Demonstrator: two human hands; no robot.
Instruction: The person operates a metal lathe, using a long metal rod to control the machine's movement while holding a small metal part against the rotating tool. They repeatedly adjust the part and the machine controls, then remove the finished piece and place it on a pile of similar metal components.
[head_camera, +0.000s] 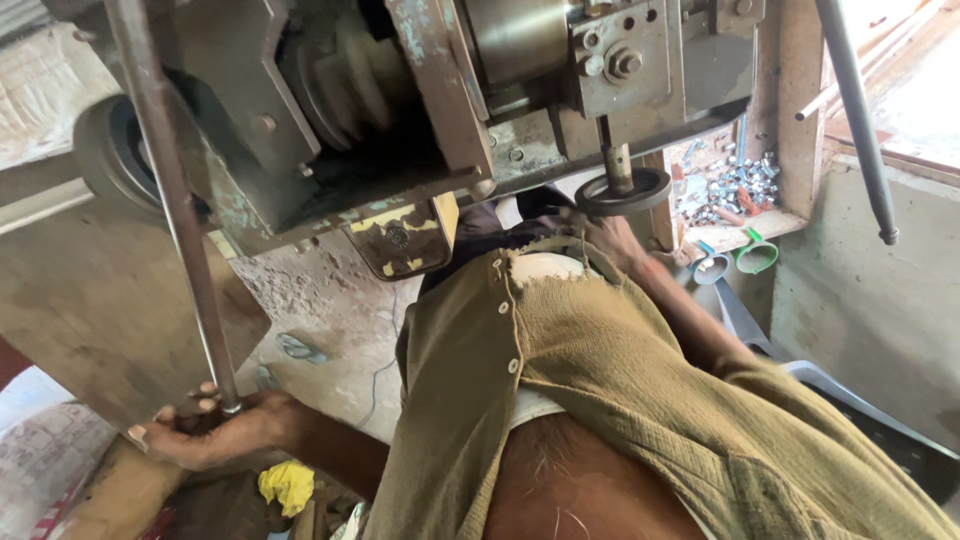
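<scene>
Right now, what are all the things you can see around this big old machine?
machine: one, grey metal with worn paint, fills the top
pulley wheels: one stepped stack, pale, inside the machine
long rod: one, rusty grey, slanting down on the left
second rod: one, dark, upper right
handwheel: one, dark, round, under the machine
small metal parts: a pile, silvery, in a wooden tray on the right
yellow cloth: one, on the floor below
shirt: one, olive green, worn and torn
left hand: gripping the long rod's lower end
right hand: at the handwheel, blurred
</scene>
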